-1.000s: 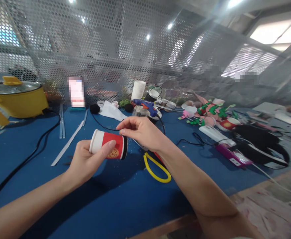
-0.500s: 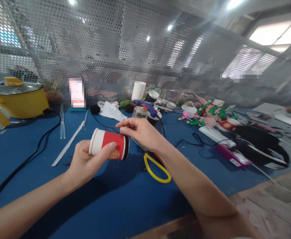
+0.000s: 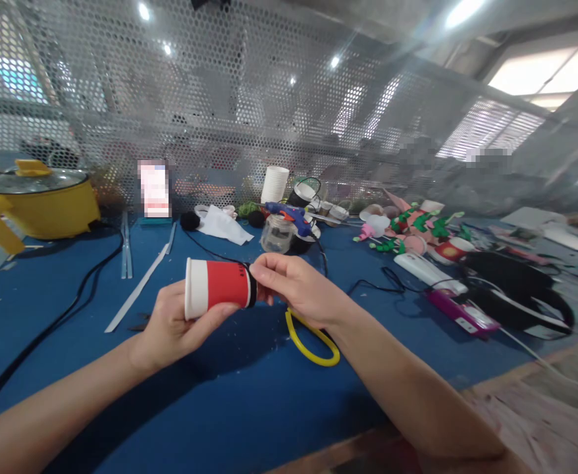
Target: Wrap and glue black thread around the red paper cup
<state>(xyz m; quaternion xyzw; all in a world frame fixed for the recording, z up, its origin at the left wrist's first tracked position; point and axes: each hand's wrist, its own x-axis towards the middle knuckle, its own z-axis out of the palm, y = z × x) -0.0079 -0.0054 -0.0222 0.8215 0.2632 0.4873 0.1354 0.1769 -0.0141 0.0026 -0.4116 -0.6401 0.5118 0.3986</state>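
Blue tabletop [image 3: 185, 408] below, the left hand [image 3: 170, 322] curls round a probably crushable paper cup [image 3: 224, 284], safest gripped at the black base [image 3: 253, 293] the right hand [image 3: 301, 289] pinches.

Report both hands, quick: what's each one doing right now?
Left hand: closed around the cup.
Right hand: at the cup's black band; whether it grips cannot be told.

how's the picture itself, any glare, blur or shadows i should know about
Head view: a ceiling light glares at upper right; head view: haze softens the perforated screen, stretched toward the edges; head view: soft shadow darkens the blue tabletop below the red-and-white cup, which looks fairly sharp.
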